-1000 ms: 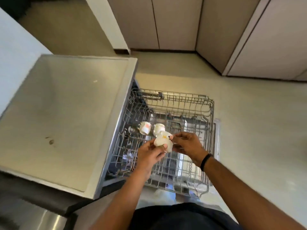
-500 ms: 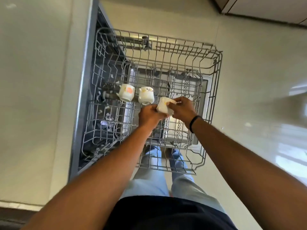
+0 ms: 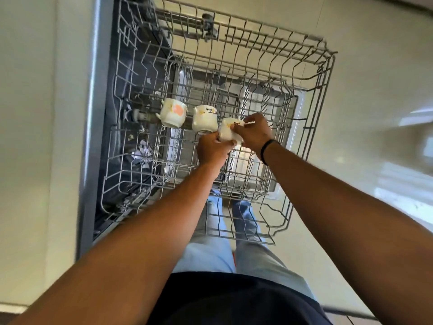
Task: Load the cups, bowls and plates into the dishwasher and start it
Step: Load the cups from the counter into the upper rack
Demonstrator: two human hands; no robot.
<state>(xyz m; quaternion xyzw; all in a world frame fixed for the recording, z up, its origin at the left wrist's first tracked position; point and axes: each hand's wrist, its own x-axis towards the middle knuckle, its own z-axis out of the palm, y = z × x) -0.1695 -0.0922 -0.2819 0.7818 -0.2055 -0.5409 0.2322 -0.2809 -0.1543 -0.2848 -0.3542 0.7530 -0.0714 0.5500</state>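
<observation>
The upper wire rack (image 3: 325, 73) of the dishwasher is pulled out in front of me. Two white cups stand upside down in its middle row: one with an orange patch (image 3: 173, 112) and one with a small dark drawing (image 3: 204, 118). Right of them a third white cup (image 3: 228, 132) is held low over the rack by both hands. My left hand (image 3: 212, 150) grips its near side from below. My right hand (image 3: 254, 132), with a black band on the wrist, pinches its far right side. Most of the cup is hidden by my fingers.
The grey edge of the counter (image 3: 92, 118) runs down the left side of the rack. The lower rack (image 3: 248, 181) and open door show through the wires. My legs (image 3: 210, 245) stand under the rack's near edge. Pale floor (image 3: 375, 113) lies to the right.
My head has tipped down and come closer over the rack. Both hands have carried the third cup down to the row beside the two standing cups.
</observation>
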